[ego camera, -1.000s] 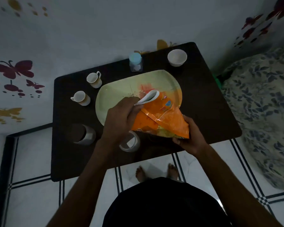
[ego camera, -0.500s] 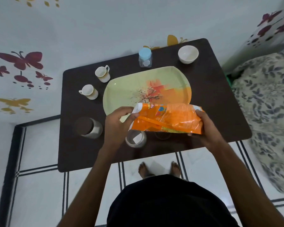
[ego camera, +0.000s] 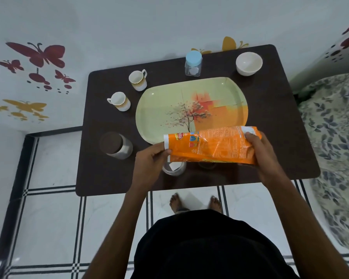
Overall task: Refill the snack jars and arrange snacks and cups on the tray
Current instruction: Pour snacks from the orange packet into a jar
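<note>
Two hands hold an orange snack packet (ego camera: pixel 210 144) level above the near part of a dark brown table (ego camera: pixel 270 117). The left hand (ego camera: pixel 149 160) pinches the packet's white-edged end between thumb and curled fingers; the right hand (ego camera: pixel 264 154) has its fingers wrapped round the other end, thumb on top. Just below the left fingertips, and partly hidden by the packet, stands an open glass jar (ego camera: pixel 173 168). Under the packet's middle a dark round thing shows, too hidden to name. Beyond the fingers lies an oval pale-green tray (ego camera: pixel 159 105) printed with a tree and orange blocks; the packet overlaps its near rim in the view. Left of the left hand stands a jar with a brown lid (ego camera: pixel 115 146). Farther out from that hand are two white cups with patterned bands, one (ego camera: pixel 119 101) near the tray's left end, the other (ego camera: pixel 137 79) behind it. Past the tray, a clear jar with a light-blue lid (ego camera: pixel 193 63) and a white bowl (ego camera: pixel 249 63) stand near the far edge.
</note>
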A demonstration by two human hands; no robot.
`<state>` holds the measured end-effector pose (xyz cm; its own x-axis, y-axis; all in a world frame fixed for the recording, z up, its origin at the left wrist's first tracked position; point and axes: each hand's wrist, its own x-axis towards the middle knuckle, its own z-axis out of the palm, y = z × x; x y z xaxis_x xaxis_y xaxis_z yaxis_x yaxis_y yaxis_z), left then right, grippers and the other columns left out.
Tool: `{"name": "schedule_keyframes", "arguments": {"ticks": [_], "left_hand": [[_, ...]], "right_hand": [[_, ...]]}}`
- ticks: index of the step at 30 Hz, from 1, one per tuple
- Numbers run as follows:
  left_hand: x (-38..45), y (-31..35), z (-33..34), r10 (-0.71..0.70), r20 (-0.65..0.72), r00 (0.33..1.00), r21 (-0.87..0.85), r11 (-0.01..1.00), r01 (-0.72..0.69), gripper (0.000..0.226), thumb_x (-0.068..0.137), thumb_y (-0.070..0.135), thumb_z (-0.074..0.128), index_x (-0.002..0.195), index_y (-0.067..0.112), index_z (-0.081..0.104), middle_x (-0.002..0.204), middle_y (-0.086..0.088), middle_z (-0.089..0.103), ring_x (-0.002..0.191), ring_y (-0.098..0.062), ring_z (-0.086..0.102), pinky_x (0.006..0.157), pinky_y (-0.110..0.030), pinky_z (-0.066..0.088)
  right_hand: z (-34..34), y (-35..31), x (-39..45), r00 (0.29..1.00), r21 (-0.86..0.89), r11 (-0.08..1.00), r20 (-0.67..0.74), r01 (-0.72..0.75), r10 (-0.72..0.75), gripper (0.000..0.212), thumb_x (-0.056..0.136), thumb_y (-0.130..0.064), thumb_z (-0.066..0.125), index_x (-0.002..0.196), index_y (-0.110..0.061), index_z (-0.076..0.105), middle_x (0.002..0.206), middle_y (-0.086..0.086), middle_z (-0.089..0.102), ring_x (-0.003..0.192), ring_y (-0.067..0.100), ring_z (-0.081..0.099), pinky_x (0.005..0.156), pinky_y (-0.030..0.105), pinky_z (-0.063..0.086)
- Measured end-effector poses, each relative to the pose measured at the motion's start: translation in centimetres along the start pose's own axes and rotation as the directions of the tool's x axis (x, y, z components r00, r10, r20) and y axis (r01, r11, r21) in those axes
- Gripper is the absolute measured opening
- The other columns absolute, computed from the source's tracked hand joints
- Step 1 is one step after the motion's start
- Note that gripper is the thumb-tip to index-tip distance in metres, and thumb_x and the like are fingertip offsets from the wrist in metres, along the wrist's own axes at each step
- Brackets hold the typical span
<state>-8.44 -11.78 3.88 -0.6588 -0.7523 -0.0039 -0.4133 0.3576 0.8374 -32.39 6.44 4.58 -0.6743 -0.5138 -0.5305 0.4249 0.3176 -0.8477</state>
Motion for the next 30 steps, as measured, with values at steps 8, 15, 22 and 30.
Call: {"name": "schedule_keyframes", "arguments": {"ticks": [8, 15, 22, 30], "left_hand": [[-0.5, -0.9, 1.1, -0.138, -0.071, 0.988, -0.245, 0.962, 0.116, 0.019, 0.097, 0.009, 0.06, 0.114, 0.011, 0.069, 0.11, 0.003, 0.074, 0.104, -0.006, 0.069, 0.091, -0.02, 0.053], [-1.1, -1.0, 1.3, -0.27, 0.061, 0.961, -0.529, 0.808, 0.261, 0.017, 0.103, 0.014, 0.05, 0.111, 0.018, 0.065, 0.103, 0.003, 0.076, 0.096, -0.016, 0.07, 0.085, -0.03, 0.057], [-0.4, -1.6, 1.2, -0.263, 0.027, 0.964, -0.566, 0.791, 0.232, 0.019, 0.103, 0.015, 0.048, 0.116, 0.01, 0.062, 0.108, -0.002, 0.074, 0.103, -0.025, 0.068, 0.095, -0.04, 0.054], [0.5, -2.7, 0.7, -0.241, -0.002, 0.971, -0.599, 0.777, 0.191, 0.027, 0.103, 0.007, 0.047, 0.127, 0.001, 0.057, 0.121, -0.011, 0.07, 0.117, -0.028, 0.065, 0.1, -0.038, 0.052]], "right_hand": [[0.7, -1.7, -0.6, 0.994, -0.093, 0.99, 0.005, 0.109, -0.109, 0.042, 0.096, -0.044, 0.057, 0.135, -0.033, 0.048, 0.119, -0.004, 0.066, 0.1, 0.013, 0.069, 0.07, 0.028, 0.056], [1.6, -3.1, -1.0, 0.988, -0.164, 0.974, 0.029, 0.156, -0.153, 0.041, 0.096, -0.044, 0.056, 0.134, -0.033, 0.047, 0.116, -0.006, 0.065, 0.095, 0.012, 0.069, 0.06, 0.02, 0.054], [2.7, -3.4, -0.6, 0.988, -0.161, 0.975, 0.029, 0.155, -0.152, 0.04, 0.096, -0.043, 0.057, 0.133, -0.031, 0.049, 0.114, -0.005, 0.067, 0.093, 0.01, 0.071, 0.06, 0.022, 0.056], [4.3, -5.1, -0.8, 0.978, -0.23, 0.951, 0.036, 0.208, -0.206, 0.039, 0.094, -0.046, 0.059, 0.129, -0.032, 0.05, 0.116, -0.005, 0.065, 0.096, 0.012, 0.069, 0.067, 0.029, 0.058]]}}
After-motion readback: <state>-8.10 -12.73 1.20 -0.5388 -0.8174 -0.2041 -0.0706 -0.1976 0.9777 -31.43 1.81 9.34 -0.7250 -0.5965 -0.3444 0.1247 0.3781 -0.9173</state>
